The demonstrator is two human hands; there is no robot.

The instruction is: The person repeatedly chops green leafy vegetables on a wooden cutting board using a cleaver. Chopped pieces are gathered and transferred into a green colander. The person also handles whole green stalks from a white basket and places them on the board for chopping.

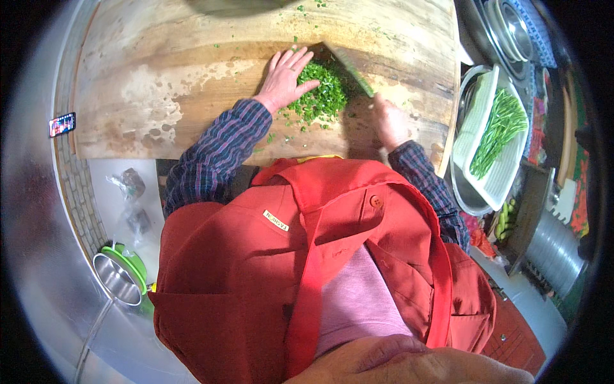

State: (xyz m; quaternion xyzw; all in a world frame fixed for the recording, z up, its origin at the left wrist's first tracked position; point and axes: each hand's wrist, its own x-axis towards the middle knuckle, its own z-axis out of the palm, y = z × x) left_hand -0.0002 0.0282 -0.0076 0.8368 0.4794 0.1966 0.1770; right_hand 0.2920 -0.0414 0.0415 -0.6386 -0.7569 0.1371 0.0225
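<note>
A large wooden cutting board (216, 105) lies before me with a pile of chopped green stalks (320, 93) near its front middle. My left hand (286, 79) rests at the left edge of the pile, fingers spread and thumb over the greens; it grips nothing. My right hand (389, 120) is closed round the handle of a knife (349, 69), right of the pile. The blade is slightly blurred, points away to the upper left and has green bits on it. Small green scraps lie scattered over the board.
Right of the board, a white plastic basket (511, 168) of uncut green stalks (499, 129) sits in a metal basin (467, 192). Metal bowls (515, 29) stand at the upper right. At left are a phone (62, 125), plastic bags (129, 185) and a metal bowl (117, 278).
</note>
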